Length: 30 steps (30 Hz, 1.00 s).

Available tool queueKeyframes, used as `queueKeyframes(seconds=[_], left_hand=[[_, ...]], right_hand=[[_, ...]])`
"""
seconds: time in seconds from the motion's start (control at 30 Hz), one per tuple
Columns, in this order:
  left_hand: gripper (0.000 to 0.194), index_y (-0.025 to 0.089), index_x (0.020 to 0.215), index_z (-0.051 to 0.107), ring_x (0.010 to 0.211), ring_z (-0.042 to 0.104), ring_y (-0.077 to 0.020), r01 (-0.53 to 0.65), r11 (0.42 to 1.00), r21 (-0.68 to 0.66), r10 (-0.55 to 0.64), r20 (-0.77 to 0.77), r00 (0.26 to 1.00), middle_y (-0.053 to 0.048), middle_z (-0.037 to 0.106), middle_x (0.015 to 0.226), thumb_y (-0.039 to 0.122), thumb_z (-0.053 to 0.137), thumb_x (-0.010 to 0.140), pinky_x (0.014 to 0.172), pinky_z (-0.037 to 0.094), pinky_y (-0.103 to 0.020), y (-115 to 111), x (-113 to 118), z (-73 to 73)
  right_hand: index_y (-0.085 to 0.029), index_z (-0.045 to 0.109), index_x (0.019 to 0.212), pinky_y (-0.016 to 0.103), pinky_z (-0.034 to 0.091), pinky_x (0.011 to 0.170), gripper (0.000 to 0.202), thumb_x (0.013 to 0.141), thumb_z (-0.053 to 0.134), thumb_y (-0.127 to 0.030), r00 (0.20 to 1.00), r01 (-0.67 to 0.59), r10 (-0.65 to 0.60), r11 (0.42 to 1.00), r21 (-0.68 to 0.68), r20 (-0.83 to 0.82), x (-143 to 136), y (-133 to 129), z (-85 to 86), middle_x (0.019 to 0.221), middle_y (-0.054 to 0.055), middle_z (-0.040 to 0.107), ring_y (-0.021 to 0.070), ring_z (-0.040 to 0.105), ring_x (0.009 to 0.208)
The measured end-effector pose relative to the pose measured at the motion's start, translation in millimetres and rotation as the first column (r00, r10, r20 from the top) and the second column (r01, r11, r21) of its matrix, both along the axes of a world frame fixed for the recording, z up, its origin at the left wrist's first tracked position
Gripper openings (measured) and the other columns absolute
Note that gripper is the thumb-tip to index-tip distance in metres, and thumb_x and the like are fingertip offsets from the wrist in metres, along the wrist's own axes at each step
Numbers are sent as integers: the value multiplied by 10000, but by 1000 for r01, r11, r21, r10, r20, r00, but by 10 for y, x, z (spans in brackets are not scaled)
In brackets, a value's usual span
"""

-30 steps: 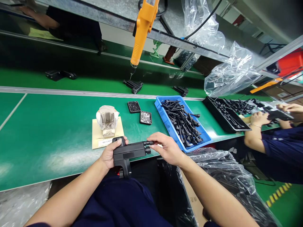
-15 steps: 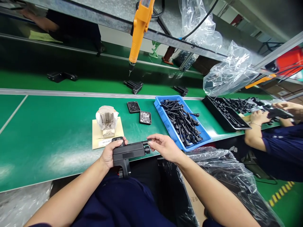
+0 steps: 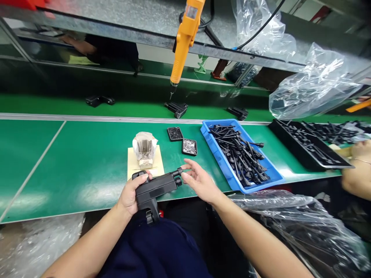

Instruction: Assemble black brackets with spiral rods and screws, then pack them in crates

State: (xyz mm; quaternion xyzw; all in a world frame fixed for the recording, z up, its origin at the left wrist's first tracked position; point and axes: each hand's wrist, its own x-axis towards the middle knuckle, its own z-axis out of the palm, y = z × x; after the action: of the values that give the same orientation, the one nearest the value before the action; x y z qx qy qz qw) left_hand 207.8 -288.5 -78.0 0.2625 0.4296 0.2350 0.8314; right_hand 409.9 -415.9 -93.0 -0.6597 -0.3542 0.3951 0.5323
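Note:
My left hand [image 3: 131, 193] is wrapped round the rear of a black plastic tool housing [image 3: 158, 188], held over the bench's front edge. The housing tilts up a little to the right, its grip pointing down. At its front tip is my right hand [image 3: 198, 180], thumb and fingers spread around the end, with a gap between them. Just behind the housing, a metal fixture wrapped in white [image 3: 145, 148] stands on a yellow sheet [image 3: 131, 164]. Two small black trays, one of dark screws [image 3: 175, 133] and one of shiny parts [image 3: 189, 146], lie beyond.
A blue tray [image 3: 236, 185] of black rods and a black tray [image 3: 313, 164] stand to the right. An orange screwdriver [image 3: 182, 46] hangs above. Black parts [image 3: 177, 109] lie on the back strip. A co-worker's hand [image 3: 361, 162] shows far right.
My right fingers have opened from their pinch on the housing's front tip. The housing now tilts up more to the right. The view has turned right to left, shifting the bench items rightward.

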Motion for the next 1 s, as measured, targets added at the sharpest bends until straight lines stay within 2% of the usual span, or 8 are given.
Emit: queueKeyframes(seconds=[0.07,0.1,0.23,0.33,0.5,0.63,0.87,1.0], left_hand=[[422,147,901,641,663,662,-160,-94,988,123,104,-78,992,-5,670,784,291,867,576,618,582,-266,-9,-143,144],[450,153,912,637,639,653,-151,-132,974,187,155,-118,981,2,665,775,304,879,564,590,571,-251,-11,-216,219],[511,171,918,631,599,625,-131,-241,890,388,351,-242,904,23,653,757,359,901,526,522,535,-216,0,-405,465],[538,169,922,647,605,608,-118,-299,823,482,469,-282,837,25,657,758,356,910,491,522,518,-203,34,-396,535],[515,155,873,651,596,575,-103,-283,773,568,522,-316,793,33,637,703,364,914,483,532,484,-195,83,-254,520],[526,151,853,642,595,569,-111,-240,759,605,529,-358,769,31,623,686,402,918,483,537,485,-212,75,-141,552],[540,141,819,648,609,569,-131,-92,769,633,483,-482,731,5,633,695,475,911,487,542,449,-235,103,52,760],[603,148,725,623,584,526,-126,48,756,653,424,-544,724,-3,616,651,659,842,493,523,410,-238,165,152,884]], right_hand=[[-153,493,1213,328,556,680,530,855,601,-529,996,88,-88,996,11,-23,-259,37,-61,1022,96,602,141,581,760],[-152,509,1159,329,552,683,481,870,579,-530,997,77,-77,997,9,-32,-414,51,-79,979,88,603,141,578,753],[-156,548,1175,343,564,739,451,856,611,-469,967,-239,236,971,-13,-95,-1016,125,-62,1109,127,620,170,623,860],[-179,528,1278,351,573,745,529,842,635,-460,930,-353,353,935,14,-101,-1264,223,-23,1222,136,603,184,634,897],[-201,535,1302,391,540,797,530,850,629,-461,924,-380,376,924,53,63,-1302,359,21,1161,119,635,217,627,901],[-174,563,1213,427,501,837,428,869,596,-427,907,-406,394,912,62,150,-1261,410,97,1104,127,659,270,622,965],[-178,566,1046,390,472,797,283,885,555,-411,910,-395,377,915,82,169,-1221,525,201,1050,119,680,278,628,947],[-186,565,950,340,466,730,231,878,577,-405,921,-387,371,907,167,120,-1144,620,186,925,76,676,222,607,827]])
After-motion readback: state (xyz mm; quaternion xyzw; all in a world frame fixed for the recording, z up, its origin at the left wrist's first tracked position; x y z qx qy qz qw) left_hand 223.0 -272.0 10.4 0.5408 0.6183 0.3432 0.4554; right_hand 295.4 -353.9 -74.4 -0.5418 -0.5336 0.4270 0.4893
